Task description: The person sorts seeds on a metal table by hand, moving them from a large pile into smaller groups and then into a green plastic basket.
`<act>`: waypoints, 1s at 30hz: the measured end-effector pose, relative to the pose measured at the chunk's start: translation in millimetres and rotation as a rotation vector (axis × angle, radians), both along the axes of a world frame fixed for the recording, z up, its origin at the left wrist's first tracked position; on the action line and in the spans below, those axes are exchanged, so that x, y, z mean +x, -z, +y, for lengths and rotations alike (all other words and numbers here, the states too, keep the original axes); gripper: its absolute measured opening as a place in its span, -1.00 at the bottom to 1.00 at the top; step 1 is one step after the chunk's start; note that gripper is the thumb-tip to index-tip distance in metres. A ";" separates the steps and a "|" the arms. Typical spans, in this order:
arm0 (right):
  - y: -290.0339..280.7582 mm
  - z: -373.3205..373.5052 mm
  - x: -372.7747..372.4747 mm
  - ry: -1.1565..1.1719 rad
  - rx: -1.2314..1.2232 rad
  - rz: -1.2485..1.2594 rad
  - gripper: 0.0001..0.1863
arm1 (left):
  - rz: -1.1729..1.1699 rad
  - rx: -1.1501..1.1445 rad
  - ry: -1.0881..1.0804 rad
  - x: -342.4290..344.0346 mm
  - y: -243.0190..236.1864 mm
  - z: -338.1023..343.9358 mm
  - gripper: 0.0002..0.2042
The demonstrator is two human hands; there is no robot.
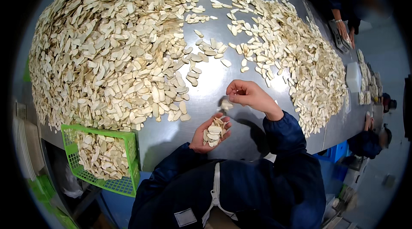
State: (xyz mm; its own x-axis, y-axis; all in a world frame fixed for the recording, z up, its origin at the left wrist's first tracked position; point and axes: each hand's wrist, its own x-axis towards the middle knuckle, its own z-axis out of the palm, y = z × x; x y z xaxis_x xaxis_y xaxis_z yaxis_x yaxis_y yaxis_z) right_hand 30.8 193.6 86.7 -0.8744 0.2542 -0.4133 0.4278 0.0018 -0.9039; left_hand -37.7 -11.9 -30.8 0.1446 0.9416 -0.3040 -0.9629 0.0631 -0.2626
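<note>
While the left hand (199, 138) cups pale slices (213, 133) palm up, fingers curled round them, the right hand (252, 97) hovers beyond it, thumb and index drawn close; blurred pale piece (226, 105) just beneath, can't tell if pinched. Both over the table (206, 97), near its front edge and the torso. Open metal strip between large left heap (107, 57) and smaller right heap (296, 53); room widest around hands, loose slices narrowing it farther off. Green basket (133, 173) of slices at the front-left edge.
</note>
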 end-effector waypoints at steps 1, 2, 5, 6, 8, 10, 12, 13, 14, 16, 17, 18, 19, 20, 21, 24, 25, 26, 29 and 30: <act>5.3 4.0 1.8 0.088 0.165 0.026 -0.85 | -0.003 0.000 0.004 -0.2 -3.7 0.6 -0.74; 17.5 14.2 2.9 0.176 0.331 0.051 -0.84 | -0.006 -0.001 0.007 -0.3 -6.8 1.3 -0.73; 54.5 65.6 4.6 0.446 0.613 -0.010 -0.81 | -0.037 0.083 -0.012 0.4 -0.8 0.2 -0.72; 66.2 81.5 5.2 0.508 0.757 -0.019 -0.81 | -0.053 0.124 -0.028 0.1 3.2 -0.9 -0.72; 98.8 116.8 15.8 0.605 0.841 0.000 -0.81 | -0.076 0.125 -0.025 0.3 4.7 2.5 -0.73; 89.9 113.9 4.4 0.589 0.934 -0.097 -0.80 | -0.092 0.132 -0.039 0.1 7.6 0.8 -0.73; 84.5 107.6 -7.6 0.582 1.030 -0.140 -0.81 | -0.065 0.100 -0.032 0.2 5.4 0.5 -0.74; 83.0 103.1 -12.1 0.540 1.109 -0.154 -0.82 | -0.059 0.106 -0.027 0.2 5.2 0.8 -0.74; 80.9 100.0 -13.9 0.496 1.187 -0.169 -0.84 | -0.053 0.113 -0.022 0.4 5.1 1.1 -0.74; 80.6 98.9 -9.5 0.384 1.179 -0.143 -0.86 | -0.028 0.095 -0.011 0.7 5.6 1.3 -0.74; 80.4 97.8 -6.7 0.328 1.174 -0.130 -0.87 | -0.016 0.087 -0.005 0.7 5.7 1.3 -0.75; 76.1 94.2 -3.3 0.256 1.013 -0.137 -0.86 | -0.016 0.091 -0.005 0.4 5.4 0.9 -0.75; 68.5 88.6 1.4 0.181 0.849 -0.145 -0.86 | -0.017 0.093 -0.007 0.8 4.8 -0.3 -0.75; 62.8 85.3 4.4 0.107 0.683 -0.151 -0.85 | -0.017 0.094 -0.010 0.7 5.0 -1.2 -0.75; 59.5 84.6 9.9 0.169 0.754 -0.161 -0.80 | -0.011 0.096 0.005 0.7 6.7 -0.6 -0.75; 71.9 109.6 -1.9 0.421 1.020 -0.052 -0.75 | -0.039 0.091 0.028 0.9 7.2 1.2 -0.75; 68.5 114.5 -12.0 0.389 1.116 -0.021 -0.68 | -0.029 0.092 0.033 0.3 7.1 2.7 -0.76; 66.3 116.7 -22.1 0.374 1.123 -0.055 -0.69 | -0.019 0.094 0.037 0.4 7.3 3.2 -0.76; 65.4 124.3 -44.6 0.210 1.219 -0.121 -0.76 | 0.000 0.075 0.033 -0.8 5.9 2.8 -0.76; 71.2 132.6 -49.1 0.148 1.218 -0.138 -0.79 | 0.004 0.061 0.029 -1.8 5.8 1.1 -0.77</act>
State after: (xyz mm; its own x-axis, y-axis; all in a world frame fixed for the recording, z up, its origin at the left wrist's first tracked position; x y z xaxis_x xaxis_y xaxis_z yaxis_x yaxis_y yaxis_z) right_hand -18.3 326.2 15.6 -0.7723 0.6307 0.0757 0.5873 0.7543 -0.2935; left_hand -39.5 -10.9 -36.6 0.1708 0.9538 -0.2472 -0.9614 0.1063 -0.2539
